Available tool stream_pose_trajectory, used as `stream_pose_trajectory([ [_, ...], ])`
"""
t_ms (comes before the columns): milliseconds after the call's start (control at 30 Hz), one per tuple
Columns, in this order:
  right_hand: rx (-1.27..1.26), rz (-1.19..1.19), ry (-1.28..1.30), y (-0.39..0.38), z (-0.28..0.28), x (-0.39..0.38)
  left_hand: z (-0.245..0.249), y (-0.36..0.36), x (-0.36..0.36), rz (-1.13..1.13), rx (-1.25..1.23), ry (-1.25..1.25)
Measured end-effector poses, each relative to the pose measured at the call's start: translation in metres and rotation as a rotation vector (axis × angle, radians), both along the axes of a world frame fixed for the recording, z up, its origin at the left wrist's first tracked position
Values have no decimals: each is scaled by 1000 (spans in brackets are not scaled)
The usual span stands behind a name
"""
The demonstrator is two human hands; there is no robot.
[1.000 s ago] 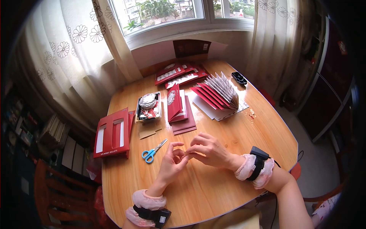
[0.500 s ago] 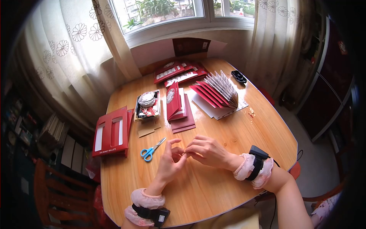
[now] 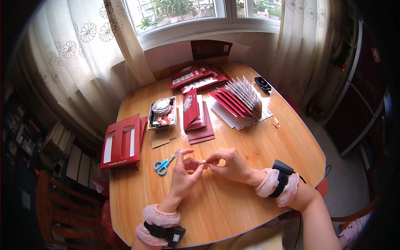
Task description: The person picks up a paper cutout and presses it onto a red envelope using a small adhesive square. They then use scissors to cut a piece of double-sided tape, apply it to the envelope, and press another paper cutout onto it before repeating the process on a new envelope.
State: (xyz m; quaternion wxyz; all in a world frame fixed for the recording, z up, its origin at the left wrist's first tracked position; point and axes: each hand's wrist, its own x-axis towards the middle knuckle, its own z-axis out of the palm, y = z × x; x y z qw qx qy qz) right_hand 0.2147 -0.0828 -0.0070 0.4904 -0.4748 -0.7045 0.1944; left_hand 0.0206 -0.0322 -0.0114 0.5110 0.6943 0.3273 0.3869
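Near the middle of the table, my left hand (image 3: pixel 183 174) and my right hand (image 3: pixel 230 165) meet at their fingertips. Pinched between them is a tiny pale piece (image 3: pixel 203 163), too small to identify. My left index finger is raised and bent, while its thumb presses inward. The right thumb and index finger close on the piece from the other side. Blue-handled scissors (image 3: pixel 161 167) lie just left of my left hand, blades partly apart and pointing away from me. Beyond the hands stand a folded red card wallet (image 3: pixel 191 112) and flat dark-red cards (image 3: pixel 201 135).
A tray (image 3: pixel 151 126) holds white labels and small red-and-white pieces. Brown card scraps (image 3: pixel 161 141) lie before it. Red "money wallets" packs (image 3: pixel 121 156) stand left. A fanned red-and-white stack (image 3: pixel 243 100), more red wallets (image 3: pixel 187 78), a black object (image 3: pixel 262 83) and small scraps (image 3: pixel 276 122) are farther back.
My right fingers have drawn slightly back from the left ones and tightened into a pinch, so the pale piece now shows between them. The view has shifted slightly.
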Motion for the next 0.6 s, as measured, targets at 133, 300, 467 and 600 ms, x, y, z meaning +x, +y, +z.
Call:
stream_pose_trajectory([
  [133, -169, 40, 149, 1, -3, 2, 0, 1, -1, -26, -28, 9],
  [300, -274, 63, 228, 5, -8, 3, 0, 0, -1, -37, -42, 19],
  [467, -297, 89, 252, 5, -4, 5, -1, 1, -1, -51, -87, -20],
  [600, -306, 101, 223, 4, -5, 6, 1, -1, 0, -55, -98, -1],
])
